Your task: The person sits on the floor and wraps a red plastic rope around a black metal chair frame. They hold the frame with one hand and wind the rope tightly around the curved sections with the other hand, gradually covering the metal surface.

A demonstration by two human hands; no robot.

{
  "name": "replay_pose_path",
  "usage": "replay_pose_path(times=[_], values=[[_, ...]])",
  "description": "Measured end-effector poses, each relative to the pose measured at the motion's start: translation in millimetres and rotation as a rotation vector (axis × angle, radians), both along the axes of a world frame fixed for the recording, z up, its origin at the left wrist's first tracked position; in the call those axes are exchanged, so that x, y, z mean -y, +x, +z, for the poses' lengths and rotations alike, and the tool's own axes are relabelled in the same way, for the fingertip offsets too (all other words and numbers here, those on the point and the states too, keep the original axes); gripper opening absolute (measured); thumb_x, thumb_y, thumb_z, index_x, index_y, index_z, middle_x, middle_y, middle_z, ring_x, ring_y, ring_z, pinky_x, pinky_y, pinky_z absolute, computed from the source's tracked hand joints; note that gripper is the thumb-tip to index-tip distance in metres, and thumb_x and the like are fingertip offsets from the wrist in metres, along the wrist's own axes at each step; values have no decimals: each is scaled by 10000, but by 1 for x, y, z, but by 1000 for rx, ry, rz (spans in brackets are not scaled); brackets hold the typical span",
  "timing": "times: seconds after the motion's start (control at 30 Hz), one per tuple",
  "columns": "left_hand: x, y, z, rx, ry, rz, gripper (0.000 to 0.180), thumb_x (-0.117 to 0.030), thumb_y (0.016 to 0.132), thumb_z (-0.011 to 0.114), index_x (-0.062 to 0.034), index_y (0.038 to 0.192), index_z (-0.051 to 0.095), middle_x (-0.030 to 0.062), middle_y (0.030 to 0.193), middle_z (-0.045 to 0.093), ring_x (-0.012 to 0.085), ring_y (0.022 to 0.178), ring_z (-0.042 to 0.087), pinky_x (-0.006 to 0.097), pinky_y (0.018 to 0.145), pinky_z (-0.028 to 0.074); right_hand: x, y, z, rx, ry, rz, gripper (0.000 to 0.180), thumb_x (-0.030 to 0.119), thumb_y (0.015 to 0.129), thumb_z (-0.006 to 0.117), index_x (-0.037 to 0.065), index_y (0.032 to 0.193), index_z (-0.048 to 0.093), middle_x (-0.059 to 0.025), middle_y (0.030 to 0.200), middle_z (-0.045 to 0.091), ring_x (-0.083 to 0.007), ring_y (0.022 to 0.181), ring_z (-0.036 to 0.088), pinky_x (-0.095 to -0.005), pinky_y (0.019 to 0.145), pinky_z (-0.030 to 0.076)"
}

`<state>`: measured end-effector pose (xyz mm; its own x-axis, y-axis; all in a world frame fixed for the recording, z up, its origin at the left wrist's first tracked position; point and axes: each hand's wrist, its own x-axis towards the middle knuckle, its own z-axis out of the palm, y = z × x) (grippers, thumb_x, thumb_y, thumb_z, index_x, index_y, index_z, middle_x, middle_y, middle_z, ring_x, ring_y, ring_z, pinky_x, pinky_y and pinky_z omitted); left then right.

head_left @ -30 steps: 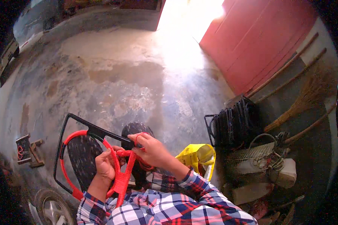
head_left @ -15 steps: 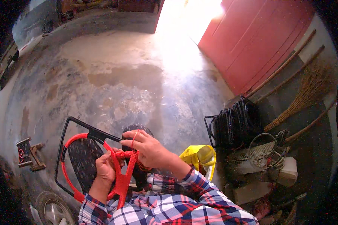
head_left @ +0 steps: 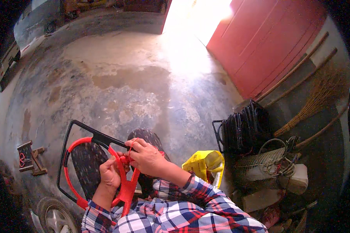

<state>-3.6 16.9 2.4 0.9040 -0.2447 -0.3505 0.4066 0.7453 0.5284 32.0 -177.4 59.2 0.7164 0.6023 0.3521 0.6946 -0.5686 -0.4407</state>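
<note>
A black frame (head_left: 105, 138) with an inner ring (head_left: 67, 175) partly covered in red rests across my lap. Its red forked part (head_left: 126, 192) points toward my body. My left hand (head_left: 109, 174) is closed on the red-covered part, fingers bunched at the fork's upper end. Close beside it, my right hand (head_left: 148, 158) pinches a thin red cord (head_left: 133, 143) that loops over its fingers. Red windings show between the two hands, but my right hand hides most of them.
A yellow bag (head_left: 200, 163) stands by my right knee. Beyond it are a stack of similar black frames (head_left: 243, 130), a wire basket (head_left: 260, 160) and a twig broom (head_left: 319, 101). On the left lie a small wooden stand (head_left: 37, 159) and a wheel (head_left: 55, 217). A red door (head_left: 268, 46) is at far right.
My right hand has moved slightly left and down, closer to my left hand, and its fingers have curled in. My left hand and the frame have hardly moved.
</note>
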Motion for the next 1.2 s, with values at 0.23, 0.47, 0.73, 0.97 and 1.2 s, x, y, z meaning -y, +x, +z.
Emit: replay_pose_path(times=[0.23, 0.47, 0.73, 0.97, 1.2], values=[[1, 0, -3, 39, -30, -6, 375, -338, 880, 570, -63, 1133, 601, 107, 1075, 662, 252, 832, 617, 365, 697, 468, -3, -1, 10, -29, -115, -15, 301, 152, 731, 704, 27, 1000, 656, -160, 1328, 507, -341, 1285, 443, -431, 1012, 436], [5, -1, 7, 19, -40, 51, 425, -348, 874, 585, -41, 1168, 596, 123, 1095, 657, 261, 880, 626, 374, 732, 478, -4, -1, 8, -92, -22, -78, 281, 143, 796, 678, 12, 1040, 630, -173, 1345, 515, -350, 1255, 487, -433, 1010, 433], [2, 0, 6, 3, -62, 27, 413, -324, 861, 574, -24, 1144, 590, 136, 1038, 651, 273, 919, 629, 420, 795, 492, 18, 16, 4, -139, 609, -180, 164, 149, 911, 599, 18, 1009, 598, -154, 1033, 600, -317, 948, 601, -374, 834, 489], [2, 2, 7, 49, -72, -84, 399, -334, 864, 572, -19, 1108, 604, 119, 1002, 645, 246, 864, 607, 391, 745, 487, 52, 12, 20, -245, -45, -163, 241, 253, 867, 594, 33, 965, 591, -189, 901, 571, -372, 851, 606, -452, 744, 499], [1, 7, 5, 35, 12, -201, 402, -379, 890, 550, -44, 1094, 641, 63, 964, 643, 203, 843, 592, 349, 734, 479, 103, -3, 5, -672, -103, -100, 309, 256, 839, 641, 44, 1064, 655, -195, 980, 631, -344, 944, 635, -392, 794, 505]])
